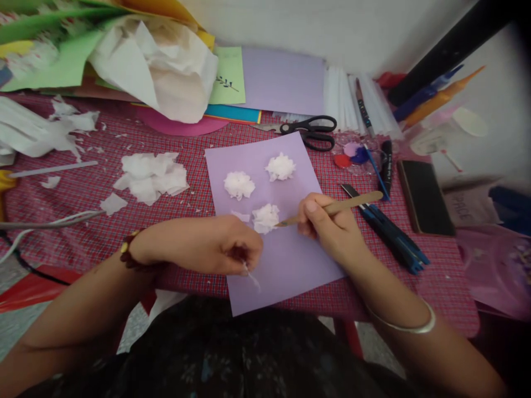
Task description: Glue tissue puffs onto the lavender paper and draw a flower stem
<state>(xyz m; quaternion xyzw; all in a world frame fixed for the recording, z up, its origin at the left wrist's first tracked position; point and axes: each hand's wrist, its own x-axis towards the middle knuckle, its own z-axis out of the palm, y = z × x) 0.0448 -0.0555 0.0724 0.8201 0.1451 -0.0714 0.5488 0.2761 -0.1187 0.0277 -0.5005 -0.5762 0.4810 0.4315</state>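
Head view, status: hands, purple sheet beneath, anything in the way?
Right hand: gripping brown stick, tip at nearest white tuft. Left hand: pinching white wisp, hiding part of purple sheet. Three tufts there.

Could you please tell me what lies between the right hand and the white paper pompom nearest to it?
The head view shows the brown stick, its tapered end bridging right hand and pompom, with the purple sheet beneath.

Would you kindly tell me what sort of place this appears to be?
Probably a craft workspace: white paper puffs on a purple sheet, with black-handled scissors lying nearby, suggest it.
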